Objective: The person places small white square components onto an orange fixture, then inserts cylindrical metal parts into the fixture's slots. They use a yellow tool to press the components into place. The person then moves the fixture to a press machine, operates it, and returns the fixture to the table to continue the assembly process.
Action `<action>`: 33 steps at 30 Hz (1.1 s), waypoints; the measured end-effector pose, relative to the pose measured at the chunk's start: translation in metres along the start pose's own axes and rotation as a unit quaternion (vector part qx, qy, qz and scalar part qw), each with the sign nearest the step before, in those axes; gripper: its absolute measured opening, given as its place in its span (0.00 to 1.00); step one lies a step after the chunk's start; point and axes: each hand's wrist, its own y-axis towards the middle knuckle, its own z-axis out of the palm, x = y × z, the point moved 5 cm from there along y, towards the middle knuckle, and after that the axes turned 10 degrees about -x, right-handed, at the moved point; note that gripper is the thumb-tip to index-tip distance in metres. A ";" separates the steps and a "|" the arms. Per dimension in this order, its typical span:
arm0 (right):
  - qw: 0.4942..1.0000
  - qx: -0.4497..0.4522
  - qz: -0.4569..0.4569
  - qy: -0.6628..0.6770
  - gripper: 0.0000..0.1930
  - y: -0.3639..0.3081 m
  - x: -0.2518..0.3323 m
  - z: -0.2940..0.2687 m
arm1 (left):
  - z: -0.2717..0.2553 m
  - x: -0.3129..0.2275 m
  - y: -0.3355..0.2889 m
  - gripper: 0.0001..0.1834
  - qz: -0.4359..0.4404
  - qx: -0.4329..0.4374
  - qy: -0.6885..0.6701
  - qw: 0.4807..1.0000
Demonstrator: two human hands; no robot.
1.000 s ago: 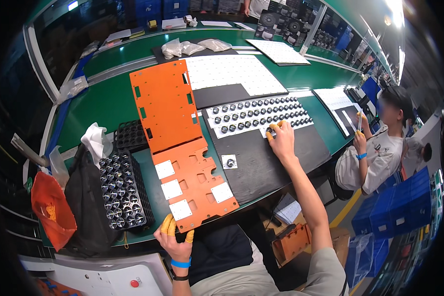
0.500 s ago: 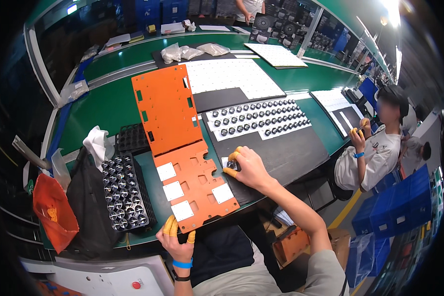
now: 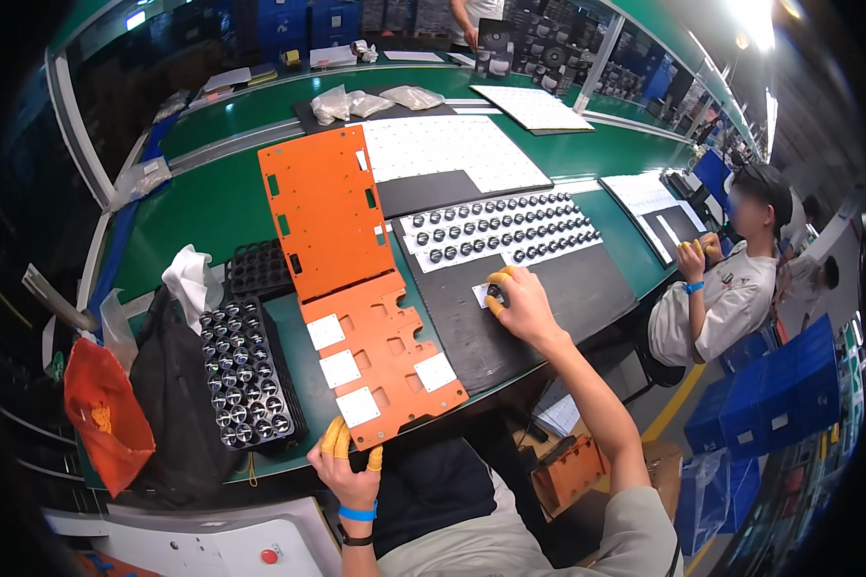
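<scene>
My right hand [image 3: 526, 310], with yellow finger cots, is closed in a pinch on a small black round part on a white square plate [image 3: 482, 295], just above or on the black mat [image 3: 471, 351]; the fingers hide much of it. My left hand [image 3: 347, 471], also in yellow cots, rests at the near corner of the orange hinged fixture [image 3: 394, 337], fingers and thumb apart. White square plates [image 3: 359, 407] sit in recesses of the fixture's lower panel, while its orange upper panel [image 3: 327, 213] lies folded back. Rows of black round parts on white plates [image 3: 500, 229] fill the mat's far side.
Left of the fixture stands a black tray of shiny round parts [image 3: 247, 375], with an empty-looking black tray [image 3: 258, 269] behind. An orange bag [image 3: 109, 413] lies far left. White plate sheets [image 3: 452, 152] and plastic bags [image 3: 412, 97] are farther back. A co-worker [image 3: 726, 284] sits at right.
My right hand has moved right and slightly away from the fixture, carrying the white plate with the black part across the mat. My left hand stays at the fixture's corner.
</scene>
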 end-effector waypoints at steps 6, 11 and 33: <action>0.995 -0.036 0.018 -0.088 0.15 -0.003 -0.020 0.005 | 0.000 0.000 0.000 0.32 0.000 0.005 -0.009 1.000; 0.989 -0.091 0.027 -0.114 0.14 0.005 -0.035 0.008 | 0.000 0.001 0.001 0.32 0.012 -0.001 0.001 1.000; 0.974 -0.106 0.024 -0.196 0.13 0.022 -0.055 0.020 | 0.000 0.001 0.001 0.30 0.015 -0.004 0.000 1.000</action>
